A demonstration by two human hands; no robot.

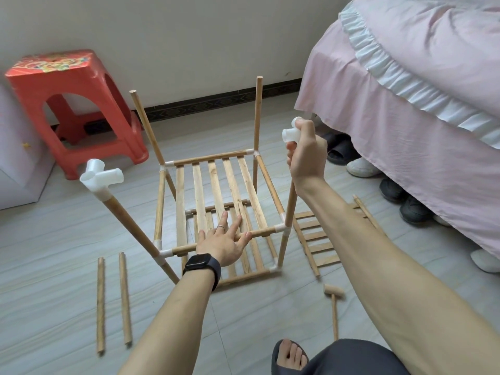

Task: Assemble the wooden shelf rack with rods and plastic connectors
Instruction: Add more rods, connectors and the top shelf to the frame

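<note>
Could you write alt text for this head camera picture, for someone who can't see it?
A person's right hand grips a white connector atop the near right post of a half-built wooden rack, while the left hand rests open on its front rod. Two loose rods, a mallet and a slatted panel lie on the floor.

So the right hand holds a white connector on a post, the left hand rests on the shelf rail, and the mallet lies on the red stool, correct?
Not quite: the head view shows the mallet on the floor, not on the red stool. The right hand holding the white connector and the left hand on the shelf rail are right.
</note>
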